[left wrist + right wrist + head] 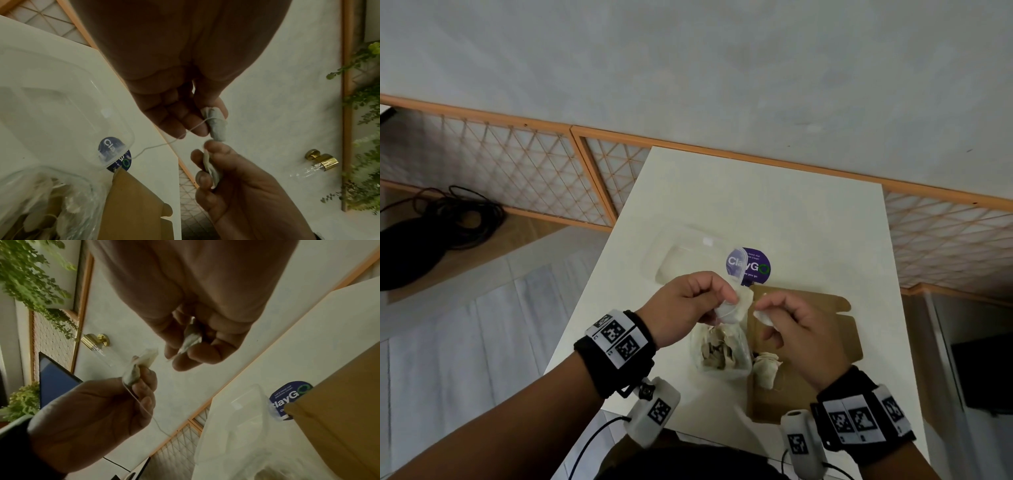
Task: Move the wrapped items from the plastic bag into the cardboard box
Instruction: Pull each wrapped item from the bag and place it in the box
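Note:
My left hand (pixel 726 303) pinches a small pale wrapped item (pixel 739 303) above the clear plastic bag (pixel 722 353), which holds several more. A thin string trails from that item (pixel 216 125) in the left wrist view. Just to the right, my right hand (pixel 768 310) pinches a second wrapped item (pixel 763 317) over the open cardboard box (pixel 825 342). One wrapped item (pixel 765 368) lies inside the box near its left wall. In the right wrist view the right hand's item (pixel 191 339) sits between thumb and fingers, close to the left hand's item (pixel 139 368).
The bag and box stand on a white table (pixel 756 205). A clear plastic container (pixel 681 253) and a round purple sticker (pixel 748 265) lie behind the hands. Coiled black cable (pixel 448 219) is on the floor at left, by an orange lattice panel (pixel 517 164).

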Motion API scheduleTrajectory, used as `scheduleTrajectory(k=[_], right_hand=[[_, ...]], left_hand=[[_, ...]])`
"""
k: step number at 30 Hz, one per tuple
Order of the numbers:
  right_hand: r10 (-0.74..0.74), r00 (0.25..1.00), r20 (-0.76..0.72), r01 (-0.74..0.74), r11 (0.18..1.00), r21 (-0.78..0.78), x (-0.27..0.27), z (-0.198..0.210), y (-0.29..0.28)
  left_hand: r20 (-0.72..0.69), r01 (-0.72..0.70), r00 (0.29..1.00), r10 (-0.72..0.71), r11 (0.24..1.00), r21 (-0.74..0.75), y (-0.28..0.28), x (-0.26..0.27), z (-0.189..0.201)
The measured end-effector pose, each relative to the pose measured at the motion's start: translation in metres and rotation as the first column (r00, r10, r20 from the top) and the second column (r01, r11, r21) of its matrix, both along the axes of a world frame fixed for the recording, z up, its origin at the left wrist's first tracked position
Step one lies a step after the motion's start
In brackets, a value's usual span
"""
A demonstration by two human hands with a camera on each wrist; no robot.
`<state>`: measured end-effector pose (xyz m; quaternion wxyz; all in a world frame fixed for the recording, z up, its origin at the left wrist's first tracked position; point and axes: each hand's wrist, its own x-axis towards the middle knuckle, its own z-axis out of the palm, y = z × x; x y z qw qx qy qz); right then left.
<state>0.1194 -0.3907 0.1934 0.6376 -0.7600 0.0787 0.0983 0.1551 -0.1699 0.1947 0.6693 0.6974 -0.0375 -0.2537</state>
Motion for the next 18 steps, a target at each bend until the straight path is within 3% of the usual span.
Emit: scheduleTrajectory(k=[4, 10, 15, 18], right_hand=[[0.115, 0.993, -0.019, -0.114, 0.992, 0.044, 0.003, 0.005, 0.004], [0.093, 0.991, 0.099, -0.09, 0.995, -0.036, 0.002, 0.009, 0.013], [0.214, 0.969, 0.124, -0.204, 0.975, -0.09, -0.001, 0.008, 0.012], [0.219, 0.969, 0.116, -0.205, 0.971, -0.124, -0.003, 0.006, 0.009]], left_hand=[[0.007, -0.001, 1.0, 0.001, 1.0, -0.023, -0.003, 0.0, 0.003], [-0.092, -0.057, 0.995, 0.049, 0.994, -0.094, -0.015, -0.003, 0.008], [0.085, -0.041, 0.995, 0.043, 0.999, -0.024, -0.019, -0.004, 0.003], [0.087, -0.096, 0.991, 0.103, 0.992, -0.077, -0.017, -0.003, 0.003]])
